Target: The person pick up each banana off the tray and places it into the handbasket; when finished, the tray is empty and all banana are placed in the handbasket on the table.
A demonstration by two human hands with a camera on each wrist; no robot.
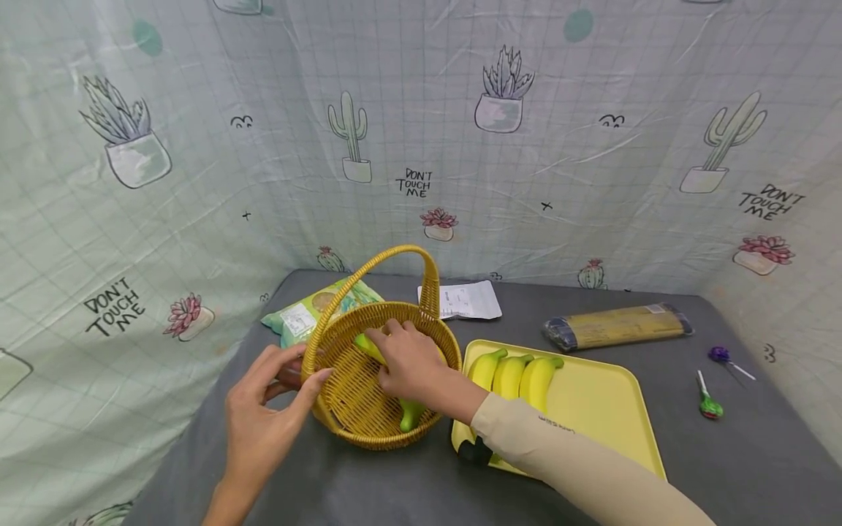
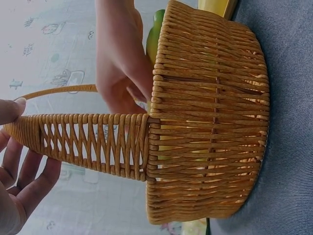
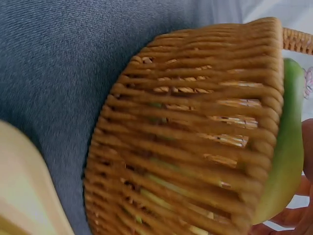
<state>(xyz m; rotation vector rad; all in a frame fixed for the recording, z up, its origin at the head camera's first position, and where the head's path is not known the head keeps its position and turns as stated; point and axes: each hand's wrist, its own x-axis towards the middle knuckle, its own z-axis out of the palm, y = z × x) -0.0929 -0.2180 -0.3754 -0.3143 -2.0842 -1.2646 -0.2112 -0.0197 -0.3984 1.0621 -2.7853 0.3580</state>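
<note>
A golden wicker basket point(image 1: 358, 438) with a tall arched handle point(image 1: 395, 252) stands on the grey cloth. At the handle's left side is my left hand point(image 1: 270, 409); the left wrist view shows its thumb and fingers on opposite sides of the handle. My right hand point(image 1: 411, 358) reaches down inside the basket, gripping a yellow banana with a green end point(image 3: 286, 161) by the rim. A green stem point(image 1: 411, 418) shows below the hand, and a green tip point(image 1: 364, 343) shows beyond its fingers. Most of the fruit is hidden under the hand.
Right of the basket, a yellow tray point(image 1: 592, 416) holds several bananas point(image 1: 509, 376). Behind stand a green packet point(image 1: 302, 318) and a white packet point(image 1: 470, 299). A long yellow package point(image 1: 618, 326) lies at back right, near a purple lollipop point(image 1: 719, 354) and a green lollipop point(image 1: 710, 407).
</note>
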